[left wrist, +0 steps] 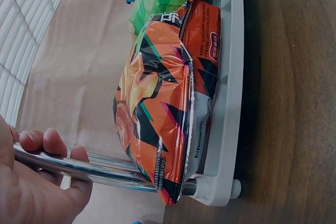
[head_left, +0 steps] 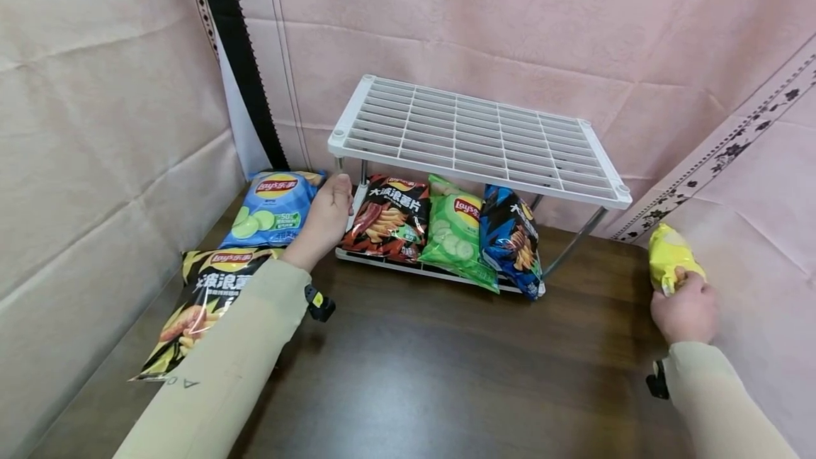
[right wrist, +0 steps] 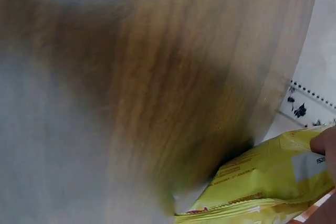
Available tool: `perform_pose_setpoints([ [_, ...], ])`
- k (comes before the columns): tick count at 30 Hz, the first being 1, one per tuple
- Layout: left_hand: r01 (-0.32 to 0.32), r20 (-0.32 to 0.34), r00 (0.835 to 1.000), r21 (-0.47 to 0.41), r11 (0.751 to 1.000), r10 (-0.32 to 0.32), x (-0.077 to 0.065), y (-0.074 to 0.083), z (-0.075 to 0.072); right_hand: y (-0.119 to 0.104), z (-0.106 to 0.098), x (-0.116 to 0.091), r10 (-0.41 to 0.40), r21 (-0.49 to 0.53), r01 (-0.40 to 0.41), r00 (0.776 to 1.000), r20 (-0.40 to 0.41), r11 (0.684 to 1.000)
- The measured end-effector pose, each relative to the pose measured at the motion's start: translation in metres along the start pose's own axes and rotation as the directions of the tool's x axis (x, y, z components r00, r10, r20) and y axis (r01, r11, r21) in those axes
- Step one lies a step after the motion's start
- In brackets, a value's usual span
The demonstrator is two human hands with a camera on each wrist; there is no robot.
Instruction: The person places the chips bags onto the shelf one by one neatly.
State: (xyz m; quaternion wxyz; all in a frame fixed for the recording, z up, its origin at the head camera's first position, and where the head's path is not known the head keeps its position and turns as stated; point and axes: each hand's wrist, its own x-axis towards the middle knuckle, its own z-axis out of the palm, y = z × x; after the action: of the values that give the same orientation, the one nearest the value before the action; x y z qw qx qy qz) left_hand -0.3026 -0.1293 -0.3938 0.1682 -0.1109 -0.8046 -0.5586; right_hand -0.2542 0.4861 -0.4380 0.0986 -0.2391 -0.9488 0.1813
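Head view: yellow bag (head_left: 673, 255), right of rack (head_left: 455, 140), is held in the curled right hand (head_left: 687, 310), rack's front-left leg (left wrist: 100, 173) is clasped by the left hand (head_left: 325, 218), and, were that leg tugged, dark-blue bag (head_left: 513, 239), overhanging rack's front, might be spilled.

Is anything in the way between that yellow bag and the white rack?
Nothing visible stands between the yellow bag in the right hand and the white rack, just wooden table; the rack's metal leg edges that end.
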Motion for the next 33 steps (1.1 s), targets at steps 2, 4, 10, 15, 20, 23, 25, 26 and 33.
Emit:
perform_pose_setpoints([
  [2, -0.009, -0.006, 1.000, -0.001, 1.000, 0.009, 0.001, 0.001, -0.002, -0.003, 0.000, -0.003, -0.043, -0.013, 0.043, 0.999, 0.006, 0.999],
  [4, -0.016, -0.007, 1.000, 0.001, 1.000, 0.016, 0.002, 0.002, -0.003, -0.006, 0.000, -0.007, -0.082, -0.027, 0.082, 0.997, 0.003, 0.996],
  [10, -0.014, -0.005, 1.000, 0.014, 1.000, 0.014, 0.004, 0.003, -0.007, -0.016, -0.002, -0.028, -0.152, -0.086, 0.150, 0.988, -0.018, 0.985],
  [15, -0.021, -0.013, 1.000, 0.017, 1.000, 0.021, 0.005, 0.004, -0.009, -0.022, 0.001, -0.049, -0.252, -0.137, 0.242, 0.966, -0.060, 0.961],
  [20, -0.010, -0.006, 1.000, 0.017, 1.000, 0.010, 0.005, 0.007, -0.009, -0.029, 0.007, -0.071, -0.377, -0.139, 0.359, 0.917, -0.133, 0.923],
  [23, 0.001, 0.006, 1.000, 0.017, 1.000, -0.001, 0.004, 0.009, -0.007, -0.031, 0.009, -0.083, -0.444, -0.146, 0.424, 0.884, -0.149, 0.894],
  [25, 0.007, 0.010, 1.000, 0.018, 1.000, -0.007, 0.003, 0.009, -0.005, -0.030, 0.010, -0.090, -0.486, -0.155, 0.464, 0.858, -0.165, 0.872],
  [26, 0.011, 0.011, 1.000, 0.014, 1.000, -0.011, 0.002, 0.009, -0.005, -0.030, 0.011, -0.093, -0.500, -0.161, 0.477, 0.850, -0.167, 0.864],
  [33, 0.036, 0.027, 0.999, 0.016, 0.999, -0.037, -0.005, 0.005, -0.002, -0.027, 0.016, -0.111, -0.523, -0.195, 0.496, 0.843, -0.124, 0.846],
])
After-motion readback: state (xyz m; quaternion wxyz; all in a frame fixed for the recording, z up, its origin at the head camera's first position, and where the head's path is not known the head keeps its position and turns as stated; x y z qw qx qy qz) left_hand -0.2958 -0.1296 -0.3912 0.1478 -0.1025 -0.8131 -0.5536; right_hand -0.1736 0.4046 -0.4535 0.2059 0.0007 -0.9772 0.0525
